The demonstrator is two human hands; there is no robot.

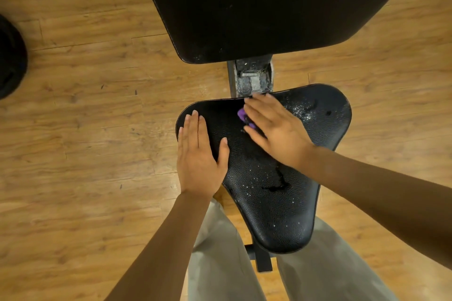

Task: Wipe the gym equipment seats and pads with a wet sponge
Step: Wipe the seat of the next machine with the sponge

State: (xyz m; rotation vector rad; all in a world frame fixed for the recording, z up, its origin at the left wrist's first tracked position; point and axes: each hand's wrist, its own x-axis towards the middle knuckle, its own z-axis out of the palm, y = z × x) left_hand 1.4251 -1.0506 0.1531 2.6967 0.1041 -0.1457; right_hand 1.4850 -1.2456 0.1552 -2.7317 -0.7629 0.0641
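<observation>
A black textured bench seat (274, 193), wide at the far end and narrow toward me, glistens with water drops and a small dark puddle near its middle. My right hand (276, 129) lies flat near the seat's far edge, pressing a purple sponge (243, 117) that peeks out under the fingers. My left hand (199, 151) rests flat with straight fingers on the seat's left corner. Beyond the seat sits the large black back pad (269, 2).
A worn metal hinge bracket (252, 78) joins seat and back pad. The wooden floor (85, 129) surrounds the bench. A dark round object (9, 58) sits at the left edge. My legs in light trousers (220, 259) straddle the narrow seat end and frame post (263, 259).
</observation>
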